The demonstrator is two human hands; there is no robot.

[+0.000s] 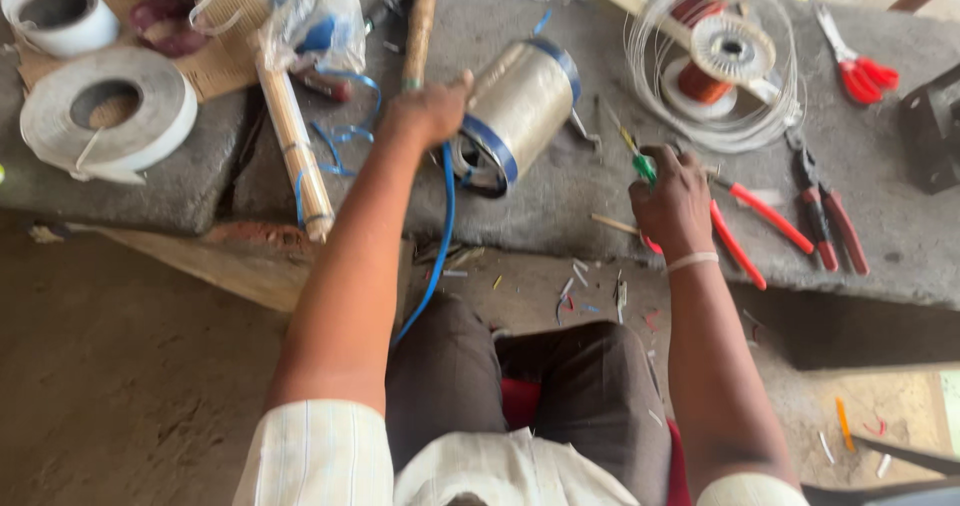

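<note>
The metal cylinder [515,106], a shiny drum with blue bands at each end, lies on its side on the grey worktop [890,236], and everything else is easiest placed from it. Its surface looks smooth and tightly wound, with a dark open end facing the person and a blue cord [440,236] trailing from that end down off the worktop edge. The left hand [428,111] sits just left of the cylinder, closed around what appears to be the cord or a wooden stick [422,21] running away behind it; which of the two it grips I cannot tell. The right hand [672,201], to the right of the cylinder, is closed on a green-handled tool [642,164] and rests near red-handled pliers [755,228]. Farther right and behind the cylinder lies a coil of wire [715,61], and well to the left two rolls of white tape [105,106]. Lying on its round side, the cylinder could roll toward the worktop edge if the cord is tugged, and the loose cord could snag on the scattered tools.
</note>
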